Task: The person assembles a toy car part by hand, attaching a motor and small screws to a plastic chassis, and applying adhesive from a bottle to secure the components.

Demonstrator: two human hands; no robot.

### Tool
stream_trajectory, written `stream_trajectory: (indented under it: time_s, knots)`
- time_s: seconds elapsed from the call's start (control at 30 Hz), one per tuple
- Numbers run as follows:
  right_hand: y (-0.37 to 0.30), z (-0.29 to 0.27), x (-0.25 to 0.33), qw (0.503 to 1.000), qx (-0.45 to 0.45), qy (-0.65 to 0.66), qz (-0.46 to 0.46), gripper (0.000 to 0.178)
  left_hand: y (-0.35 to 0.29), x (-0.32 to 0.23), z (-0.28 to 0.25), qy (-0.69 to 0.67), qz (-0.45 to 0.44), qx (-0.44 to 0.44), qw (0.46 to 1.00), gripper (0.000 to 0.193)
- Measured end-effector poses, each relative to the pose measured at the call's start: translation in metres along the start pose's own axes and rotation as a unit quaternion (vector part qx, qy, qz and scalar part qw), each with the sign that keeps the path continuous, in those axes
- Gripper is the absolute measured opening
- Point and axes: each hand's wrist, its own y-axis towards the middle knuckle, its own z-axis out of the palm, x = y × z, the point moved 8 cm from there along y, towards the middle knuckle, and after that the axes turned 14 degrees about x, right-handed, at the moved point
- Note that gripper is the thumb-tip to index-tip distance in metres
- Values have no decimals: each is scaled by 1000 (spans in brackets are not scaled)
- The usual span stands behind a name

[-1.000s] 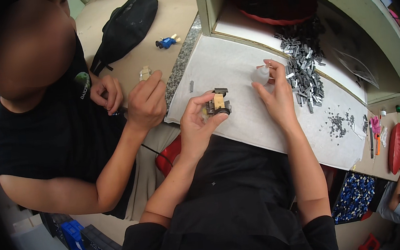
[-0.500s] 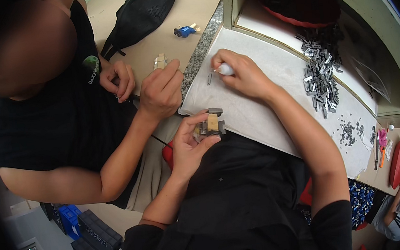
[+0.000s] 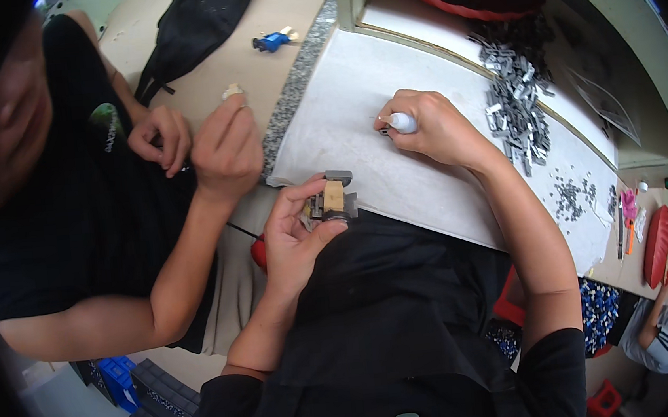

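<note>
My left hand (image 3: pixel 293 240) is closed round a small blocky toy assembly (image 3: pixel 334 196), tan in the middle with dark grey parts at its ends and sides. It is held above my lap, by the near edge of the white sheet (image 3: pixel 326 122). Over that sheet, my right hand (image 3: pixel 434 124) grips a small white squeeze bottle (image 3: pixel 403 122) with a pale tip. At its fingertips shows a small dark grey piece (image 3: pixel 384 132), mostly hidden by the fingers. Further right lies a heap of grey plastic pieces (image 3: pixel 517 109).
Beside me on the left sits a co-worker, whose hand (image 3: pixel 227 150) pinches a pale piece. A black bag (image 3: pixel 196 34) and a blue toy figure (image 3: pixel 275 40) lie on the tan table. Tiny grey parts (image 3: pixel 573 197) are scattered at right, below a shelf frame (image 3: pixel 464 58).
My right hand has moved right across the sheet, and the grey piece that lay beside it is now at its fingertips. My left hand still holds the toy assembly. The whole view has shifted.
</note>
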Motion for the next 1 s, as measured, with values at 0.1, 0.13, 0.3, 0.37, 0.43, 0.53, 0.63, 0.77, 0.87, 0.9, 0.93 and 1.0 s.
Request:
stream_trajectory:
  time_s: [0.1,0.13,0.3,0.37,0.43,0.53,0.63,0.77,0.87,0.9,0.93,1.0]
  knots:
    - [-16,-5,-7,996,-15,18,87,17,8,0,12,-10,-2,21,1000,46]
    - [-21,-7,-12,991,-22,22,126,17,11,1,15,-12,-4,25,1000,46]
    - [-27,-10,-18,992,-62,-5,112,14,20,2,26,-19,-2,46,999,46]
    - [-26,-12,-17,992,-76,-25,97,12,21,4,25,-34,-9,42,998,45]
    - [-27,-9,-21,991,-19,-5,135,14,22,5,27,-44,-16,43,998,45]
    - [-29,-10,-21,989,-21,44,137,18,21,7,24,-58,-24,30,998,45]
    - [-35,-10,-19,989,-60,19,131,21,23,8,23,-74,-20,29,997,44]
    - [-29,-6,-12,989,-30,-28,144,23,23,8,22,-89,-12,13,996,44]
    - [-35,-10,-13,991,-92,-48,79,19,23,9,21,-89,0,12,996,44]
    - [-35,-12,-11,992,-92,-47,76,19,22,10,20,-96,6,10,995,44]
    - [-36,-10,-24,984,-72,93,134,15,21,11,18,-93,7,8,996,44]
    - [-39,-2,-36,953,-52,230,192,13,20,11,18,-82,17,2,996,44]
